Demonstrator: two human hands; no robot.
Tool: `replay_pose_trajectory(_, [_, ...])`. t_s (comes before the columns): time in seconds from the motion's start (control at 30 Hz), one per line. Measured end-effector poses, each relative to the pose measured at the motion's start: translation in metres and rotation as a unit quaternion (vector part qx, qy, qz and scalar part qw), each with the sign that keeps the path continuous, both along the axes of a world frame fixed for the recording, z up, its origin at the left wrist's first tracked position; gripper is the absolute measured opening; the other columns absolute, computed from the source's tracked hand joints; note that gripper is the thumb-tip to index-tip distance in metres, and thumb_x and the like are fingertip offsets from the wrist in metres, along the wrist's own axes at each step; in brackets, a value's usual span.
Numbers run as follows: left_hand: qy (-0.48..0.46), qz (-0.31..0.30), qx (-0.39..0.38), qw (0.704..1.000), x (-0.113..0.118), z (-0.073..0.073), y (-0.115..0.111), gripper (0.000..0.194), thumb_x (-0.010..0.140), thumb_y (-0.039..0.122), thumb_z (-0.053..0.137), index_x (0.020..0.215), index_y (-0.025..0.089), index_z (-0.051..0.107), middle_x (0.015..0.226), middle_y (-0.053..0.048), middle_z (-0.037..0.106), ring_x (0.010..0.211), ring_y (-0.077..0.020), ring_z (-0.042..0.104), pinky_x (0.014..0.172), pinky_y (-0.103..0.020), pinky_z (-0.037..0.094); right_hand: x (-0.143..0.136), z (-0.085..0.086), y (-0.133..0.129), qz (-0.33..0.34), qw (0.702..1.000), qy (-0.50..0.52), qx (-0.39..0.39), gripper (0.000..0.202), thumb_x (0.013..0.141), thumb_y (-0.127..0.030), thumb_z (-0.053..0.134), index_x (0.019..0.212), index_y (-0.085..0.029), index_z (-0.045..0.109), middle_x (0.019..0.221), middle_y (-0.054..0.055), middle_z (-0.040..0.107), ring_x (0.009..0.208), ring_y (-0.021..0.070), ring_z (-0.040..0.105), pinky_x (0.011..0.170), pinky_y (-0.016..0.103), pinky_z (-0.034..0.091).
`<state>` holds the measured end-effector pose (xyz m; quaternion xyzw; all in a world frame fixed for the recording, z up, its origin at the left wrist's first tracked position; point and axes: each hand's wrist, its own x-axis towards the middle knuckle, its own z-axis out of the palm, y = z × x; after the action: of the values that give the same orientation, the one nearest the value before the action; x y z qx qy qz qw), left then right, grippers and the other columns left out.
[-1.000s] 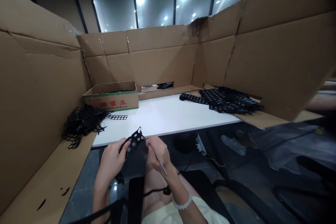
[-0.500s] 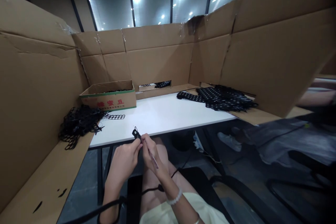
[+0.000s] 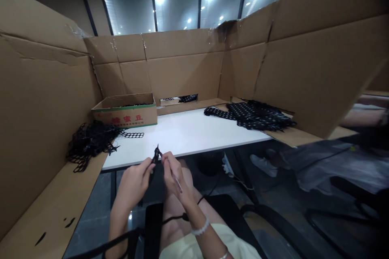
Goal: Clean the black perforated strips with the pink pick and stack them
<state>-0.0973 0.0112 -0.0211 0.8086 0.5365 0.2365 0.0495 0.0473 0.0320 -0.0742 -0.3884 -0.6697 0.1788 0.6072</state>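
Note:
My left hand (image 3: 133, 182) is closed, pinching a small dark black strip (image 3: 156, 155) between thumb and fingers just off the front edge of the white table. My right hand (image 3: 172, 172) is closed around a slim, pale pinkish tool (image 3: 176, 182), its rear end showing below the fingers. The tool's dark tip reaches the upper part of the strip; its exact kind I cannot make out. On the left lies a tangled heap of black openwork pieces (image 3: 94, 141). A pile of black strips with rows of holes (image 3: 258, 114) rests at the right.
An open cardboard box (image 3: 130, 117) with black pieces inside stands at the back left of the white table (image 3: 182, 137). Tall cardboard walls (image 3: 185, 68) enclose three sides. Another person's arm (image 3: 363, 116) shows at the right. Black scraps (image 3: 70, 222) lie on the left cardboard.
My left hand has shifted slightly left and away from the right hand. The black strip has turned to a narrower view, and the tool's tip now shows against it.

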Motion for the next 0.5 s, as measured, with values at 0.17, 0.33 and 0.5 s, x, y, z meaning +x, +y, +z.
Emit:
replay_pose_trajectory(0.17, [-0.032,0.033,0.011,0.999,-0.031,0.002,0.000,0.030,0.093,0.037,0.033,0.081,0.021,0.055,0.063,-0.001,0.060,0.057,-0.0167,0.054,0.058,-0.024,0.032,0.012,0.019,-0.022,-0.003,0.998,-0.052,0.022,0.019,0.088,-0.014,0.034,0.073,-0.019,0.045,0.065,-0.001,0.046,0.059,0.0112,0.044,0.058,0.023,0.034])
replay_pose_trajectory(0.33, [-0.007,0.036,0.017,0.999,-0.021,0.004,-0.003,0.028,0.093,0.035,0.034,0.087,0.022,0.058,0.068,-0.002,0.065,0.064,-0.0185,0.059,0.058,-0.024,0.031,0.006,0.017,-0.020,0.031,0.998,-0.044,-0.018,0.020,0.090,-0.017,0.032,0.073,-0.020,0.042,0.065,-0.001,0.046,0.060,0.0118,0.044,0.059,0.023,0.034])
replay_pose_trajectory(0.5, [0.053,-0.035,0.001,0.998,0.009,0.005,-0.008,0.027,0.093,0.028,0.031,0.088,0.022,0.057,0.073,-0.004,0.067,0.067,-0.0196,0.063,0.057,-0.025,0.030,-0.007,0.001,-0.003,0.060,0.996,0.030,-0.063,0.015,0.092,-0.024,0.030,0.081,-0.021,0.040,0.067,-0.003,0.044,0.058,0.0115,0.042,0.056,0.023,0.033])
